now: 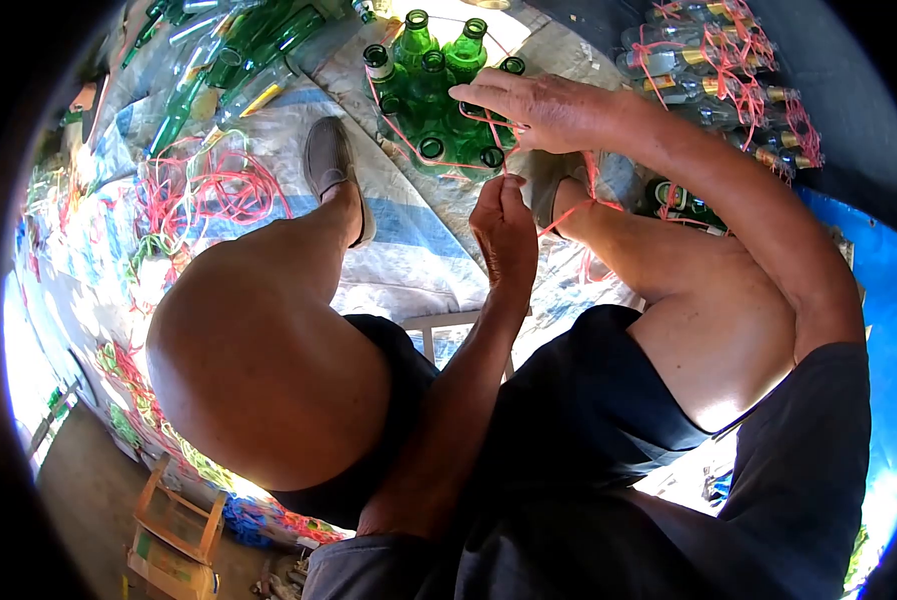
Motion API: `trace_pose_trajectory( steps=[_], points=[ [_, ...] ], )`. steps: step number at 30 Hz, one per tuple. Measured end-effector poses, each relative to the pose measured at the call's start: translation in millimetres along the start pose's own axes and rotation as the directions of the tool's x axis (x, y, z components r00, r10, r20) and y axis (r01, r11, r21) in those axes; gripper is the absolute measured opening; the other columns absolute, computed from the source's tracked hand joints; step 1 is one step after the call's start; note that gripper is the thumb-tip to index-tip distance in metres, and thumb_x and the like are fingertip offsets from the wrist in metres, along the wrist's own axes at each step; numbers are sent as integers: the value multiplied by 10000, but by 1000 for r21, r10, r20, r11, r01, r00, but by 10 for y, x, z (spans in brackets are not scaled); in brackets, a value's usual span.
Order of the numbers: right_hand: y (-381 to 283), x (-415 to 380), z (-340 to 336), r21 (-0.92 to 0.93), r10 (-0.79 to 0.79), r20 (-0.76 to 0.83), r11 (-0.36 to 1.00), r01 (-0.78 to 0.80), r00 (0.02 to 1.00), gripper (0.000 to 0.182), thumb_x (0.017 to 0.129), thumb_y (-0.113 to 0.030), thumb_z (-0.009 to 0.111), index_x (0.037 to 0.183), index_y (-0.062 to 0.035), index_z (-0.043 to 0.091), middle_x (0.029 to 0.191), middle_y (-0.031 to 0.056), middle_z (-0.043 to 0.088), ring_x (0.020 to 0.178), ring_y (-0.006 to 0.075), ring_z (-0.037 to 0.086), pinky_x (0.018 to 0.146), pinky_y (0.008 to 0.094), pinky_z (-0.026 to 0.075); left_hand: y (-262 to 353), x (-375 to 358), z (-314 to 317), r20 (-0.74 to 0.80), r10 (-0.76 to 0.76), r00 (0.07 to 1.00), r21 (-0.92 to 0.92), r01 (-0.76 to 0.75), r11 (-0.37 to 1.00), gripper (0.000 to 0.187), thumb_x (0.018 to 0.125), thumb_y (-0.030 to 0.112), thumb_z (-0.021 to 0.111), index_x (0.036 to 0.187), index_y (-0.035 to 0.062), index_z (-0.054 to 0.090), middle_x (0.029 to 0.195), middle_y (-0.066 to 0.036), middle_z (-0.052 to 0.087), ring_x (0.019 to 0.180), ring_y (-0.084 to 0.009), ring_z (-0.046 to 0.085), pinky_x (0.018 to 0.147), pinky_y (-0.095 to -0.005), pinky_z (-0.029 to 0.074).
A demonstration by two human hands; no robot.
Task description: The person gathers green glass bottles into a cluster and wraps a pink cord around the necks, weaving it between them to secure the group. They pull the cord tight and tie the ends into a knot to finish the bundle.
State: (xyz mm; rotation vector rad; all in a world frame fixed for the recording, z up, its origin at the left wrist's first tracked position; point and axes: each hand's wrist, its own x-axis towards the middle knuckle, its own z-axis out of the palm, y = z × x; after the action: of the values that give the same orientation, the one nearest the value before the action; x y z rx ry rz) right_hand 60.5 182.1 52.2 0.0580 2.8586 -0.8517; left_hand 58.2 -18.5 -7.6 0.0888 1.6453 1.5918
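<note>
A tight cluster of green glass bottles [431, 85] stands upright between my feet, with a pink plastic string [409, 143] running round it. My left hand [506, 230] is closed at the near side of the cluster, pinching the string between thumb and forefinger. Above the bottles' right side is my right hand [544, 105], its forefinger stretched across the tops. Its other fingers are bent, with the string passing at them; the exact grip is partly hidden. More string hangs down beside my right ankle.
Loose green and clear bottles [229, 60] lie at the upper left, near a tangle of pink string [219, 185]. Clear bottles tied with pink string [714, 75] lie at the upper right. A green bottle [681, 203] lies by my right leg. A small wooden chair [177, 520] is at the lower left.
</note>
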Motion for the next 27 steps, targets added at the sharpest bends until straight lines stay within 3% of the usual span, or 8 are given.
trace_pose_trajectory(
  steps=[2, 5, 8, 14, 23, 26, 27],
  points=[
    [24, -9, 9, -9, -16, -20, 1000, 16, 1000, 886, 732, 76, 760, 1536, -84, 422, 1243, 149, 562, 1048, 395, 675, 845, 468, 571, -5, 12, -35, 33, -2, 999, 8, 1, 1000, 248, 1053, 166, 533, 1020, -5, 709, 677, 35, 479, 625, -53, 421, 567, -252, 334],
    [24, -15, -10, 12, 0, -3, 1000, 0, 1000, 874, 734, 51, 768, 1528, -92, 429, 1252, 143, 558, 1033, 396, 675, 842, 474, 568, -11, 82, -74, 11, 170, 985, 248, -167, 954, 242, 1011, 145, 546, 972, -20, 718, 744, -146, 687, 657, -236, 628, 647, -390, 492],
    [104, -4, 46, 0, -38, -37, 999, 38, 999, 884, 724, 26, 783, 1525, -100, 429, 1252, 136, 554, 1032, 393, 669, 836, 473, 566, 87, 69, -89, 17, 326, 945, 364, -309, 879, 235, 966, 118, 537, 945, -27, 720, 691, -112, 664, 629, -204, 600, 632, -362, 486],
    [95, 1, 86, -17, 43, -2, 999, -43, 999, 909, 712, 27, 793, 1530, -110, 422, 1279, 114, 548, 1044, 380, 667, 839, 471, 563, 304, 12, -127, 73, 285, 956, 498, -282, 820, 235, 934, 110, 537, 911, -16, 734, 730, -196, 686, 639, -298, 652, 647, -407, 507],
    [151, -2, 153, -7, 34, -13, 999, -34, 999, 943, 689, 68, 795, 1533, -110, 415, 1306, 113, 541, 1042, 377, 669, 826, 477, 556, 373, 26, -198, 176, 335, 926, 556, -374, 742, 217, 947, 122, 558, 862, -22, 697, 685, -190, 639, 588, -289, 620, 593, -413, 482],
    [162, -9, 164, -9, 30, -24, 999, -31, 999, 936, 683, 76, 785, 1526, -109, 422, 1289, 118, 544, 1033, 380, 668, 812, 485, 548, 469, 39, -214, 212, 333, 919, 598, -391, 699, 221, 951, 137, 584, 814, -18, 663, 684, -195, 629, 575, -300, 614, 576, -420, 472],
    [170, -11, 180, -6, 19, -41, 1000, -19, 999, 933, 677, 81, 780, 1521, -106, 428, 1281, 120, 546, 1030, 381, 668, 807, 487, 546, 494, 41, -206, 221, 364, 905, 601, -420, 680, 214, 950, 139, 595, 802, -4, 655, 677, -198, 632, 583, -345, 621, 566, -447, 471]
  ],
)
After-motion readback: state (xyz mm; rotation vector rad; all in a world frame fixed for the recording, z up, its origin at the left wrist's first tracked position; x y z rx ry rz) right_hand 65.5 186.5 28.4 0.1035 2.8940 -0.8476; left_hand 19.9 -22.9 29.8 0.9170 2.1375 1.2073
